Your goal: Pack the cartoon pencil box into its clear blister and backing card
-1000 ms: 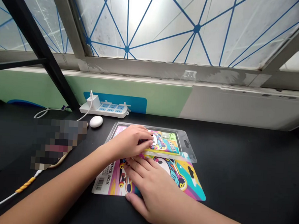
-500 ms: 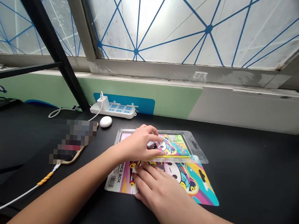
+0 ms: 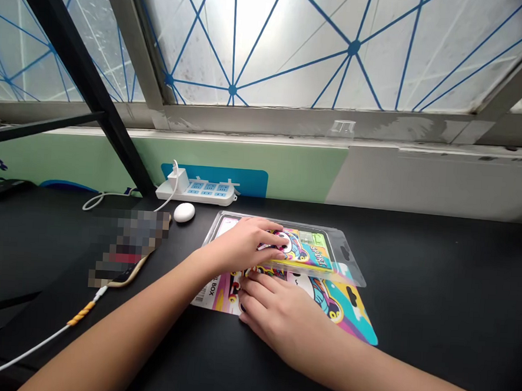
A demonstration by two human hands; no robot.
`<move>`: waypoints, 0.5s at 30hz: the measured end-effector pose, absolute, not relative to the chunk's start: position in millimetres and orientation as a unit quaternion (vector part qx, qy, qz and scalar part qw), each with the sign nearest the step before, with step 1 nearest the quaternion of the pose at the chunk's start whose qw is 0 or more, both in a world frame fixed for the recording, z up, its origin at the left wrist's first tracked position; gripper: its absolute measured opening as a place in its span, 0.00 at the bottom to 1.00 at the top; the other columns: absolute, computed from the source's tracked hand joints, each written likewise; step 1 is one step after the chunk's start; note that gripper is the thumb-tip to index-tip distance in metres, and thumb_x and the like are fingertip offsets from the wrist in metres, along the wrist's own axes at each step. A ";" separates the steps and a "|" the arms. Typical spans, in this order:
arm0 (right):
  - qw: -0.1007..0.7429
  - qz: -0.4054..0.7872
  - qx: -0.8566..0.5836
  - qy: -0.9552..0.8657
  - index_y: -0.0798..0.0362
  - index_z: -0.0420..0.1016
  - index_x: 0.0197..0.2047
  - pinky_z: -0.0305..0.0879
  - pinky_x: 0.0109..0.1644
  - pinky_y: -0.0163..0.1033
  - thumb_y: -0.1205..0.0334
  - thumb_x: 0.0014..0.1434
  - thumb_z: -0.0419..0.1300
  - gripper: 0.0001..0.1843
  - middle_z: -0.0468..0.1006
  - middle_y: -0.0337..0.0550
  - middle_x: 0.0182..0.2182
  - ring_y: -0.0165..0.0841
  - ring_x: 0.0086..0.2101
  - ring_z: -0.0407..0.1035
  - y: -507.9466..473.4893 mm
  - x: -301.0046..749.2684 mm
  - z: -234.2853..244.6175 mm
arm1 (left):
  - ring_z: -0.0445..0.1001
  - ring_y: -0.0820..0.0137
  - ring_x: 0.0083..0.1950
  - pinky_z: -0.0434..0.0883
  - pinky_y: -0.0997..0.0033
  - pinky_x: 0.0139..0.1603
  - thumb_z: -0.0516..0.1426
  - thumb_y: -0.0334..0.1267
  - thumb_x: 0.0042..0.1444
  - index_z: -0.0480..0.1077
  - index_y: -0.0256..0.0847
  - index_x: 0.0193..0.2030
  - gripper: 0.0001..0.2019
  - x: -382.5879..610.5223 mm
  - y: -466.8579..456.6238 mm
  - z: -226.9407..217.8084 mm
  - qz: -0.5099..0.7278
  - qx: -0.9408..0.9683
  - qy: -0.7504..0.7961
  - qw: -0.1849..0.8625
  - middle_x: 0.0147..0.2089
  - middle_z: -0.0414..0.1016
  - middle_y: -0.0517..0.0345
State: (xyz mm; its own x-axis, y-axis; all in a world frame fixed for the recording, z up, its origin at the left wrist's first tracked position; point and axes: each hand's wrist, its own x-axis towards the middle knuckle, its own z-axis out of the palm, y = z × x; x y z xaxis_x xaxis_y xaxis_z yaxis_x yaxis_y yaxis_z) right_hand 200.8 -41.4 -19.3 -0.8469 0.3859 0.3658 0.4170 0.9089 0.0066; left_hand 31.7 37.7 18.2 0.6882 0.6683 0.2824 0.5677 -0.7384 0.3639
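A printed pencil box [image 3: 302, 250] in bright colours sits inside a clear plastic blister shell [image 3: 349, 266]. Under the shell's near side lies a colourful backing card [image 3: 355, 319], its front part showing. My left hand [image 3: 256, 242] rests palm down over the left part of the pencil box, fingers spread towards the right. Flat on the card, just in front of the shell, is my right hand [image 3: 280, 312] with its fingers stretched out. It hides the middle of the card, and its fingertips reach the shell's near edge.
To the left a phone [image 3: 127, 276], partly pixelated, lies with a white charging cable [image 3: 25, 352]. Behind it are a small white case [image 3: 184, 212] and a white power strip [image 3: 212, 192] against the wall. A black frame post [image 3: 115, 127] rises at the left.
The shell and card have turned slightly clockwise, with the card's left end shifting away from me. Both hands stay on them. The view has tilted a little.
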 end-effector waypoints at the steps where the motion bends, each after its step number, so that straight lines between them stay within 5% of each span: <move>1: 0.181 -0.038 -0.207 -0.961 0.57 0.78 0.46 0.73 0.53 0.46 0.64 0.74 0.49 0.16 0.82 0.51 0.45 0.40 0.47 0.75 -40.2 201.4 -19.0 | 0.74 0.57 0.64 0.69 0.55 0.65 0.61 0.41 0.68 0.81 0.47 0.55 0.12 33.3 37.3 16.9 0.210 0.902 0.356 0.125 0.65 0.76 0.49; 6: 0.184 -0.019 -0.203 -0.962 0.57 0.78 0.47 0.71 0.53 0.45 0.62 0.74 0.51 0.15 0.82 0.51 0.45 0.40 0.47 0.74 -40.3 203.1 -18.0 | 0.73 0.56 0.66 0.67 0.49 0.67 0.60 0.42 0.68 0.80 0.48 0.56 0.13 35.8 36.7 13.5 0.216 0.890 0.386 0.107 0.65 0.76 0.49; 11: 0.227 -0.053 -0.209 -0.950 0.55 0.79 0.42 0.68 0.50 0.45 0.64 0.73 0.51 0.14 0.82 0.49 0.42 0.39 0.44 0.73 -31.3 215.5 -4.4 | 0.76 0.61 0.64 0.72 0.61 0.65 0.58 0.38 0.68 0.80 0.43 0.53 0.12 28.4 40.2 14.2 0.270 0.875 0.362 0.176 0.61 0.80 0.52; 15: 0.232 -0.077 -0.372 -0.896 0.55 0.79 0.45 0.66 0.50 0.52 0.61 0.72 0.51 0.15 0.81 0.53 0.45 0.44 0.45 0.72 7.7 253.0 9.3 | 0.80 0.62 0.58 0.75 0.64 0.61 0.58 0.35 0.67 0.82 0.43 0.48 0.10 24.9 42.1 15.8 0.294 0.855 0.370 0.213 0.57 0.83 0.54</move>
State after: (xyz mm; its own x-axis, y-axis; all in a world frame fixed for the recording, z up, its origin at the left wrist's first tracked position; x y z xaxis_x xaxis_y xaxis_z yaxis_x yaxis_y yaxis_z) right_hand 253.0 7.7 9.3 -0.6159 0.6308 0.4721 0.7021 0.7112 -0.0343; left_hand 24.9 42.1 15.8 0.5534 0.7575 0.3463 0.5066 -0.6361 0.5820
